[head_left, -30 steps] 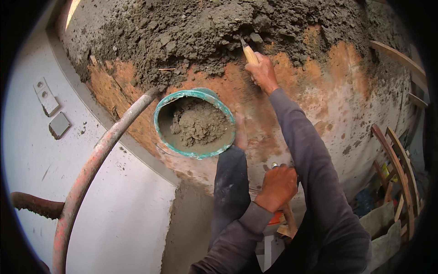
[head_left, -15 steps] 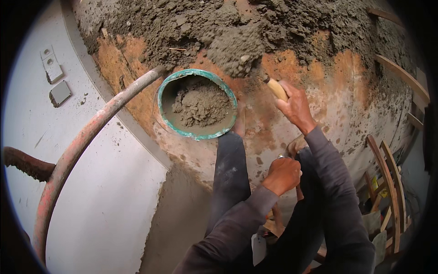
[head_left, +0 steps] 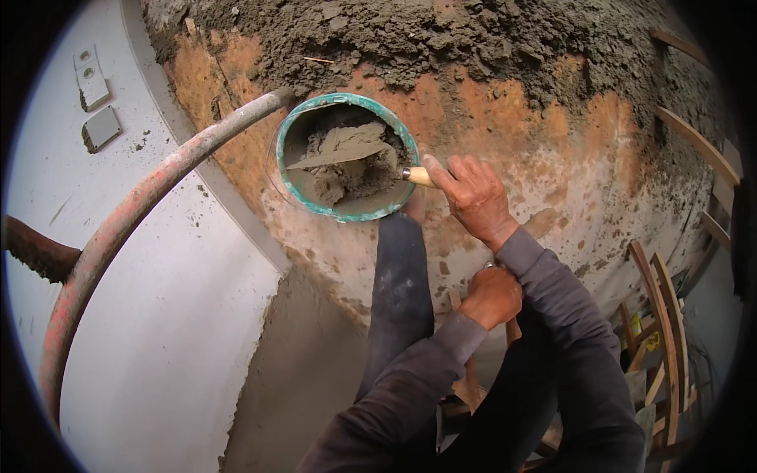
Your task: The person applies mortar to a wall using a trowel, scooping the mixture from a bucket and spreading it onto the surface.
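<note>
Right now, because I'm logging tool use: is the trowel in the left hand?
No, the right hand grips the trowel's wooden handle.

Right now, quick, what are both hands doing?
Left hand: closed; can't tell if it holds anything.
Right hand: closed, holding the trowel.

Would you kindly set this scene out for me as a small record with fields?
right hand: gripping the wooden handle of a trowel
trowel: blade inside the bucket, among grey mortar
left hand: closed, near the right sleeve; contents unclear
bucket: green-rimmed, holding mortar
beyond bucket: heaped mortar on a stained surface
left side: white wall, stained pole
right side: wooden strips
</note>
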`<state>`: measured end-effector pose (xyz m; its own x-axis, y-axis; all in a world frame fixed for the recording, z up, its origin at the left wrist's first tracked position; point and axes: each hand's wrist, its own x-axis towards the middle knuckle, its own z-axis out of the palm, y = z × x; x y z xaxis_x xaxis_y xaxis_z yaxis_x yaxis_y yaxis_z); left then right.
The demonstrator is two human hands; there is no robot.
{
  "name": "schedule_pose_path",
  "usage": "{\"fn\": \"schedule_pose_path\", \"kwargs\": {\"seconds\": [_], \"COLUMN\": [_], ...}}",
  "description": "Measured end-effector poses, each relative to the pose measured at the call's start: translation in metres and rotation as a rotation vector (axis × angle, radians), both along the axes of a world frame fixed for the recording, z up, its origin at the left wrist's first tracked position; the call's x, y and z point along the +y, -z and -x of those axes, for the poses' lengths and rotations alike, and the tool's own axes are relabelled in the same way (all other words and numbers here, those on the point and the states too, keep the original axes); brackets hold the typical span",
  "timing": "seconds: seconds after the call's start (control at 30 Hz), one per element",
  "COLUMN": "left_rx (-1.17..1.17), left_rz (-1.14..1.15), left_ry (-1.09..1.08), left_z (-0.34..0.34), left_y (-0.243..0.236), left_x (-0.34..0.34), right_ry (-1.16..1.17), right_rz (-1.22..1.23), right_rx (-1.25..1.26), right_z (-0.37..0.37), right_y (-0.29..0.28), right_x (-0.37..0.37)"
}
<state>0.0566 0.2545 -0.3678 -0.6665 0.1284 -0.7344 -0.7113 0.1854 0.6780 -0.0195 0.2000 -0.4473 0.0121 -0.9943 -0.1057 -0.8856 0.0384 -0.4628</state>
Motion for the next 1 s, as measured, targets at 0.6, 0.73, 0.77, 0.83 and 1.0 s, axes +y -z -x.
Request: {"fn": "schedule_pose_path", "kwargs": {"seconds": [0.6,0.73,0.77,0.83,1.0], "left_rx": [-0.038,0.014,0.013,0.033,0.085], "left_rz": [-0.095,-0.067,-0.06,-0.037,-0.034], "left_ry": [0.031,0.022,0.022,-0.008,-0.028], "left_z": [0.004,0.006,0.006,0.0,0.002], "left_y": [-0.004,-0.002,-0.001,0.0,-0.003], "left_x": [-0.028,-0.022,-0.023,-0.021,-0.027], "right_ry": [1.371,1.406,1.337,1.186,0.959], "right_rz": [-0.429,-0.405,-0.397,-0.358,-0.311], "right_rx": [-0.519,-0.254,-0.147,-0.207,-0.272], "right_z": [0.079,0.101,0.103,0.1,0.112], "right_y": [0.065,0.108,0.114,0.111,0.123], "right_x": [0.154,0.204,0.204,0.174,0.109]}}
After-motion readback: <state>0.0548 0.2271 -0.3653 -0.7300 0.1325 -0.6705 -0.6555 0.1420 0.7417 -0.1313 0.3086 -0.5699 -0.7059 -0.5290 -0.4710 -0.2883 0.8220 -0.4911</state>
